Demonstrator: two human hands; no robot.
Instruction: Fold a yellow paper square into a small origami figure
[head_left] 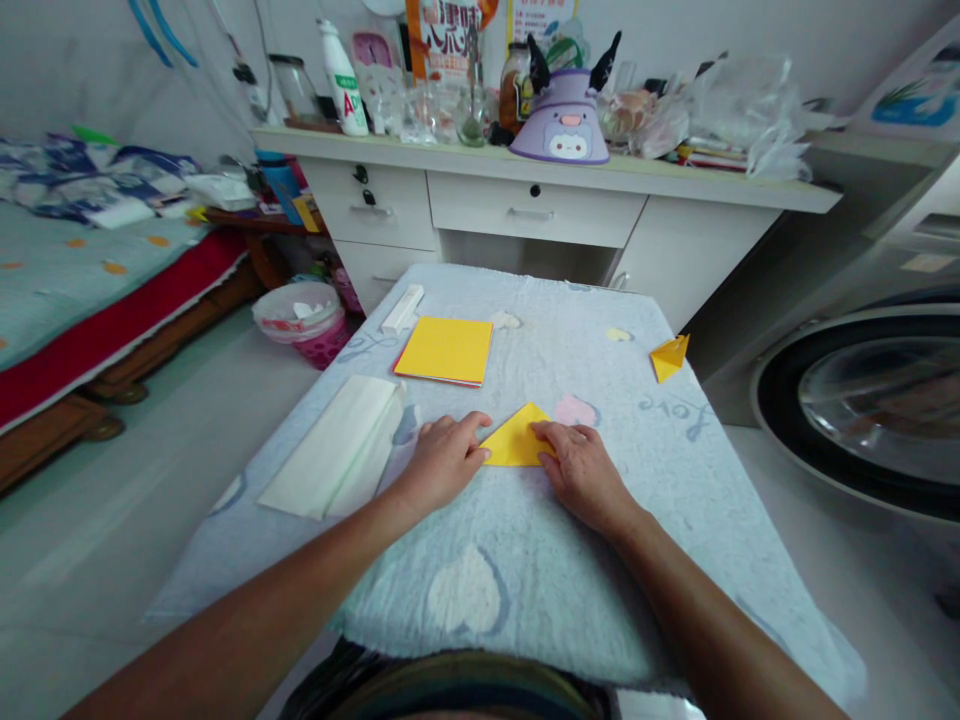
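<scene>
A sheet of yellow origami paper (517, 440), folded into a triangle with its point away from me, lies flat on the cloth-covered table. At its left corner is my left hand (446, 460), with the thumb on the paper's edge and the index finger stretched out above it. My right hand (581, 465) covers the right corner, its fingers on top of the paper and its thumb at the lower edge. What the undersides of the fingers do is hidden. Beyond my left hand sits a stack of square paper (448, 348), yellow on top.
A pale folded sheet (330, 450) lies left of my arm, with a small white box (403, 309) farther back. A folded yellow paper piece (669, 357) rests near the table's right edge. Around the table (645, 590) stand a cluttered cabinet (525, 205), a bin (300, 310) and a washing machine (862, 290).
</scene>
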